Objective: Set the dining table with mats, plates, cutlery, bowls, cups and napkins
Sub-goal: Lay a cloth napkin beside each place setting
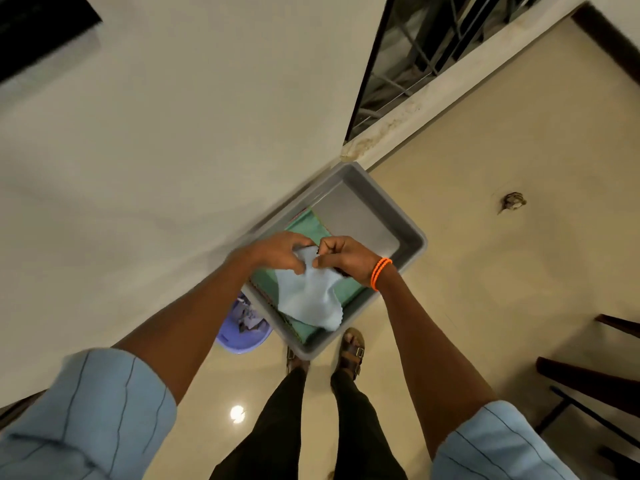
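Head view: a pale blue napkin [309, 295] is pinched at its upper edge by both hands, the left hand [277, 252] with fingers curled round one corner and the right hand [341, 259] with fingers curled on the corner beside it, the two almost touching. The cloth hangs loose below them, over a grey plastic tub [408, 237]. Folded green mats [304, 223] are seen lying in the near half of the tub; its far half shows bare grey bottom. An orange bracelet [380, 273] is worn on the right wrist.

The risk is judged to lie in the loose hang of the cloth: if one pinch slips, the napkin could fall back into the tub or onto the floor, and a drooping edge could drag a mat askew as it is lifted.

No worktop is seen. The tub appears to sit low against a cream wall [156, 133], over a glossy beige tiled floor [485, 271]. A lilac basket [242, 327] stands just beside the tub, a barred window [433, 53] is set above, and dark chair legs [588, 379] are seen at the right.
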